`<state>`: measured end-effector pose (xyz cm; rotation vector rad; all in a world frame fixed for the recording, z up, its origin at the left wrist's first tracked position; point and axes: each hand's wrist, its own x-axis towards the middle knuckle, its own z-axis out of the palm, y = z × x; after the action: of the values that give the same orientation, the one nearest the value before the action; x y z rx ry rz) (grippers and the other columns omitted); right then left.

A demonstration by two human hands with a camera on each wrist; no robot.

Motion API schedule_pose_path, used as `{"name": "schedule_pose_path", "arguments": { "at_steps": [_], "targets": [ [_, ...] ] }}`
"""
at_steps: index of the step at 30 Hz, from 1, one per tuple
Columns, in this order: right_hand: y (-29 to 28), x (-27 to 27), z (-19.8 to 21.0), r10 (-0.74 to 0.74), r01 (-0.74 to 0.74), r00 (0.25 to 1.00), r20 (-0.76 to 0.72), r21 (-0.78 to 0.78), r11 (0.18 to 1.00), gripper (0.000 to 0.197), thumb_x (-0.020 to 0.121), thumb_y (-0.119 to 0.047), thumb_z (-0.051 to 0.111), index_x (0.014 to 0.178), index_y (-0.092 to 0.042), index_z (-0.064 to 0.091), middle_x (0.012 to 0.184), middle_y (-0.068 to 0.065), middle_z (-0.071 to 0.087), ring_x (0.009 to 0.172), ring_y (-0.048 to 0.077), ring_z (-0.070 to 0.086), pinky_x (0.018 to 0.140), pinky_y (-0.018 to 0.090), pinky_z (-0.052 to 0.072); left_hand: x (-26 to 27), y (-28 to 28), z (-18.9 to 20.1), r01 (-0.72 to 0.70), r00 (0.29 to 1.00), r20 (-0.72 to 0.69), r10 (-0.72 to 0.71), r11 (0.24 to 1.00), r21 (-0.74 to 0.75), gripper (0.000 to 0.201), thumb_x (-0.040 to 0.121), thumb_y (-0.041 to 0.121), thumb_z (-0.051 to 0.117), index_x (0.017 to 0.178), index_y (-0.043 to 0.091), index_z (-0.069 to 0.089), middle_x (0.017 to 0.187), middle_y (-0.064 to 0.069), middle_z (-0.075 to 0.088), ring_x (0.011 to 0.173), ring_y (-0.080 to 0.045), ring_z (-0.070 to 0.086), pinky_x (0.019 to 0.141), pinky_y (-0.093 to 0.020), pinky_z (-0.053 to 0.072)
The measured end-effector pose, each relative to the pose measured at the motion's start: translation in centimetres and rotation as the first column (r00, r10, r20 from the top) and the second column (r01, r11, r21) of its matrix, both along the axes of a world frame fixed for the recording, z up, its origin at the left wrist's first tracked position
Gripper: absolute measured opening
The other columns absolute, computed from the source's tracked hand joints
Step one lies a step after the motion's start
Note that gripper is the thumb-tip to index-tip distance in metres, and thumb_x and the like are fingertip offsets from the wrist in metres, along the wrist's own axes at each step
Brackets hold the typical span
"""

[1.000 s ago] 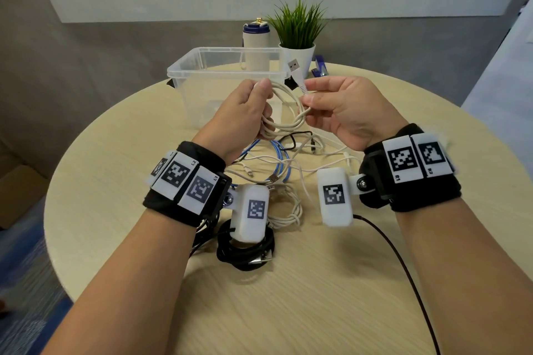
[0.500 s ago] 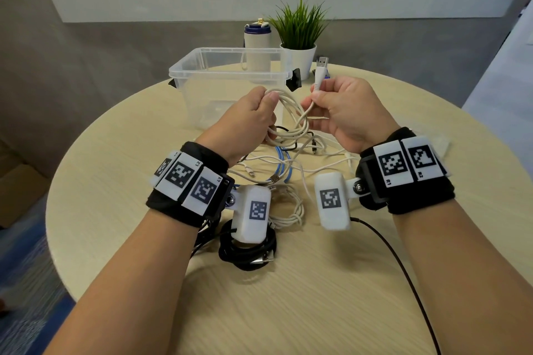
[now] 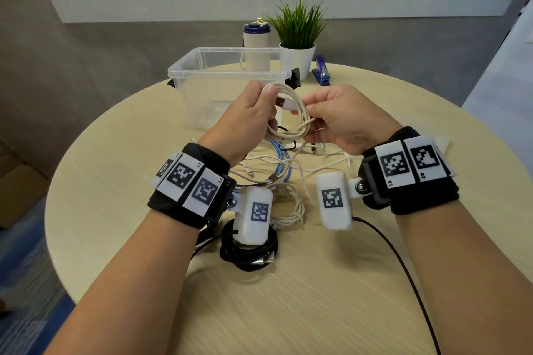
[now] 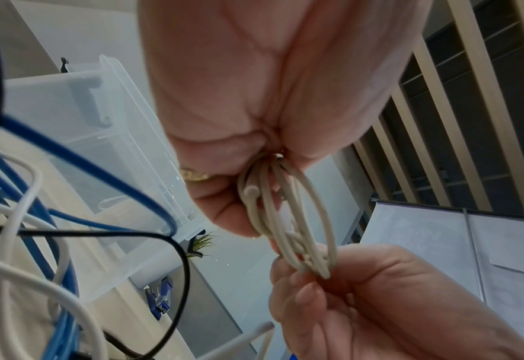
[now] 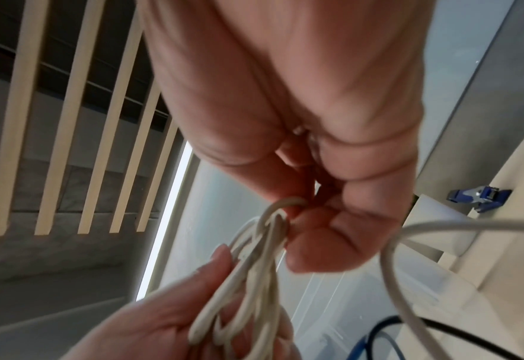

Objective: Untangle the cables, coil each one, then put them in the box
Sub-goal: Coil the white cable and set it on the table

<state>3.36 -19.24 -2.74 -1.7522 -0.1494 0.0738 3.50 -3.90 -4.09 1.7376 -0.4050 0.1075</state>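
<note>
A cream cable coil (image 3: 291, 121) hangs in the air between both hands, in front of the clear plastic box (image 3: 184, 72). My left hand (image 3: 253, 112) grips the coil's top loops (image 4: 285, 214). My right hand (image 3: 326, 118) pinches the coil's right side, with the USB plug end (image 3: 284, 103) poking through the loop toward the left thumb. The right wrist view shows those strands (image 5: 254, 248) pinched between both hands. Below lie tangled white, blue (image 3: 284, 161) and thin black cables on the table. A coiled black cable (image 3: 251, 251) lies near my left wrist.
The round wooden table (image 3: 288, 297) carries a white bottle (image 3: 256, 46), a potted plant (image 3: 298, 37) and a blue stapler (image 3: 321, 70) behind the box. Another white coil (image 3: 288, 210) lies between my wrists. A thin black lead (image 3: 403, 274) runs off the near right.
The right hand has brought the USB plug down from upright beside the box and tucked it through the coil toward the left thumb. The left hand kept hold of the coil.
</note>
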Motion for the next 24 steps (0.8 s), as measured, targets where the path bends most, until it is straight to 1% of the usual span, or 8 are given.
{"name": "schedule_pose_path", "arguments": {
  "at_steps": [3, 6, 8, 12, 14, 19, 22, 24],
  "targets": [
    [0.1, 0.1, 0.0, 0.031, -0.031, 0.999, -0.016, 0.013, 0.999, 0.023, 0.095, 0.004, 0.044, 0.107, 0.004, 0.064, 0.081, 0.017, 0.056, 0.061, 0.019, 0.052, 0.049, 0.023, 0.05, 0.1, 0.0, 0.0, -0.002, 0.999, -0.043, -0.001, 0.998, -0.069, 0.024, 0.104, 0.024, 0.031, 0.084, 0.017, 0.043, 0.072, 0.0, 0.039, 0.065, -0.016, 0.042, 0.066, -0.032, 0.038],
    [0.1, 0.0, 0.0, 0.049, -0.047, 0.999, -0.013, 0.103, 0.994, 0.021, 0.095, 0.003, 0.044, 0.099, 0.002, 0.064, 0.077, 0.016, 0.055, 0.059, 0.019, 0.052, 0.05, 0.023, 0.047, 0.2, -0.1, -0.1, 0.019, 0.996, -0.088, -0.033, 0.988, -0.154, 0.024, 0.104, 0.024, 0.031, 0.086, 0.016, 0.045, 0.069, 0.001, 0.039, 0.06, -0.014, 0.042, 0.064, -0.03, 0.035],
    [-0.1, 0.0, 0.0, 0.067, -0.065, 0.998, -0.004, 0.157, 0.985, 0.021, 0.095, 0.005, 0.042, 0.093, 0.0, 0.063, 0.076, 0.016, 0.055, 0.061, 0.02, 0.053, 0.054, 0.026, 0.046, 0.1, -0.2, 0.0, 0.038, 0.99, -0.123, -0.067, 0.974, -0.222, 0.026, 0.104, 0.022, 0.031, 0.084, 0.017, 0.046, 0.065, 0.002, 0.04, 0.055, -0.011, 0.042, 0.062, -0.028, 0.033],
    [-0.3, -0.2, 0.0, 0.113, -0.11, 0.994, -0.002, 0.236, 0.966, 0.02, 0.095, 0.005, 0.042, 0.101, 0.003, 0.061, 0.075, 0.013, 0.059, 0.061, 0.018, 0.058, 0.062, 0.028, 0.05, 0.1, -0.1, 0.1, 0.072, 0.978, -0.166, -0.128, 0.949, -0.308, 0.024, 0.104, 0.021, 0.032, 0.088, 0.015, 0.049, 0.061, 0.003, 0.039, 0.052, -0.011, 0.041, 0.06, -0.026, 0.032],
    [-0.3, -0.2, 0.0, 0.118, -0.11, 0.993, -0.011, 0.286, 0.952, 0.022, 0.095, 0.005, 0.041, 0.109, 0.005, 0.058, 0.071, 0.01, 0.062, 0.057, 0.015, 0.063, 0.062, 0.027, 0.054, 0.1, -0.2, 0.1, 0.071, 0.984, -0.141, -0.11, 0.964, -0.255, 0.023, 0.104, 0.018, 0.031, 0.089, 0.016, 0.049, 0.062, 0.003, 0.039, 0.054, -0.01, 0.041, 0.06, -0.025, 0.032],
    [-0.3, -0.6, 0.6, 0.13, -0.114, 0.991, -0.021, 0.357, 0.927, 0.021, 0.097, 0.002, 0.04, 0.102, -0.004, 0.06, 0.072, 0.012, 0.067, 0.063, 0.021, 0.069, 0.069, 0.033, 0.058, 0.2, -0.3, 0.0, -0.002, 0.998, -0.065, -0.001, 0.999, -0.048, 0.026, 0.1, 0.006, 0.027, 0.089, 0.018, 0.047, 0.068, 0.001, 0.038, 0.057, -0.011, 0.036, 0.047, -0.016, 0.032],
    [-0.2, -0.9, 0.8, 0.146, -0.134, 0.989, -0.013, 0.331, 0.934, 0.017, 0.095, -0.005, 0.049, 0.111, -0.004, 0.056, 0.081, 0.015, 0.066, 0.07, 0.025, 0.068, 0.075, 0.037, 0.057, 0.5, -0.1, 0.0, -0.053, 0.998, -0.037, 0.053, 0.999, -0.006, 0.029, 0.097, 0.002, 0.025, 0.086, 0.018, 0.046, 0.068, 0.0, 0.04, 0.055, -0.01, 0.037, 0.052, -0.02, 0.036],
    [0.0, -1.0, 0.6, 0.13, -0.133, 0.991, 0.027, 0.245, 0.96, 0.025, 0.088, -0.002, 0.06, 0.112, -0.006, 0.056, 0.081, 0.013, 0.067, 0.07, 0.022, 0.068, 0.077, 0.038, 0.056, 0.5, 0.0, -0.1, -0.05, 0.998, -0.026, 0.05, 0.998, 0.026, 0.03, 0.097, 0.001, 0.025, 0.084, 0.018, 0.046, 0.068, -0.001, 0.04, 0.057, -0.011, 0.038, 0.056, -0.023, 0.036]
  ]
}}
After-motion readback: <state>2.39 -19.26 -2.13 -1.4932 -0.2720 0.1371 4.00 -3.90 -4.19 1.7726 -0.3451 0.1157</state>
